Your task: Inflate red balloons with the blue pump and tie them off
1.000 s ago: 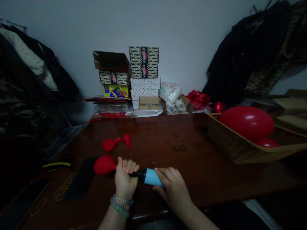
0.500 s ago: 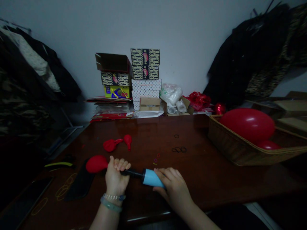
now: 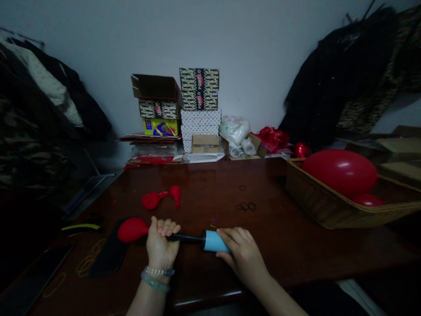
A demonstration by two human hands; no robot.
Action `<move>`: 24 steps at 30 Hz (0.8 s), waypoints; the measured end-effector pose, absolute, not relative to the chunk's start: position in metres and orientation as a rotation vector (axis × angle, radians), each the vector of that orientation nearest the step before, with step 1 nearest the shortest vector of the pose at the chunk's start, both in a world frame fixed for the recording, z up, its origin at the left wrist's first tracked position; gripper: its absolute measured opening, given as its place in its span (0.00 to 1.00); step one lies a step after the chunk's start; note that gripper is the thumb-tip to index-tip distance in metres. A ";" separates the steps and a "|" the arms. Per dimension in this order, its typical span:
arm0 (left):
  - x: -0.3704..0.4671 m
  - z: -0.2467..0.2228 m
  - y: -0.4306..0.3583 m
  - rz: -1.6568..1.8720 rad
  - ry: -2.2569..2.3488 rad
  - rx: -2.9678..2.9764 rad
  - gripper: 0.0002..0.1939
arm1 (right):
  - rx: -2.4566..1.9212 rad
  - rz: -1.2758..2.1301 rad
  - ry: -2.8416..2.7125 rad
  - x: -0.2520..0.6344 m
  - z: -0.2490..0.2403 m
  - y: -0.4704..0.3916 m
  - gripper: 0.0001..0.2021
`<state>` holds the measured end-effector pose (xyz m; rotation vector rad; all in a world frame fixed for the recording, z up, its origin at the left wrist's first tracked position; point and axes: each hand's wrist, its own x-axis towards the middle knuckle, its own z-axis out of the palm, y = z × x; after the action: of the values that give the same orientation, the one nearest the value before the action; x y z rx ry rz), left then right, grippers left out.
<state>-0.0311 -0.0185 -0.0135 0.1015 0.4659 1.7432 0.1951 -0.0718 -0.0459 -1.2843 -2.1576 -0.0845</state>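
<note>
My left hand [image 3: 163,239] is closed round the black nozzle end of a balloon pump, where the neck of a small red balloon [image 3: 132,229] is. That balloon bulges out on the hand's left side, partly filled or slack; I cannot tell which. My right hand [image 3: 241,252] grips the light blue barrel of the balloon pump [image 3: 214,241]. Between the hands the pump's thin black shaft shows. Two flat red balloons, one a deflated balloon [image 3: 151,200] and the other a smaller-looking balloon [image 3: 175,193], lie beyond my left hand.
A wicker basket [image 3: 315,206] on the right holds inflated red balloons [image 3: 340,171]. Black rubber bands [image 3: 246,206] lie mid-table. At left are yellow rubber bands [image 3: 86,264], a dark flat object [image 3: 110,254] and a phone-like slab [image 3: 39,276]. Stacked boxes [image 3: 200,125] stand at the back.
My right hand and the blue barrel have moved a little to the right and up, so more black shaft shows. My left hand has shifted only slightly. The balloon looks about the same.
</note>
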 end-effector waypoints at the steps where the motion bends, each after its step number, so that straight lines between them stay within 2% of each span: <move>1: -0.028 -0.014 -0.019 1.739 0.460 0.103 0.22 | -1.282 -0.093 -2.155 0.195 -0.047 -0.072 0.26; 24: -0.009 -0.010 -0.026 1.698 0.514 0.164 0.24 | -1.322 0.003 -2.175 0.181 -0.039 -0.080 0.26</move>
<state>-0.0094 -0.0256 -0.0104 0.1636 0.5145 1.6983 0.1814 -0.0803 -0.0391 -1.3221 -2.1746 0.0033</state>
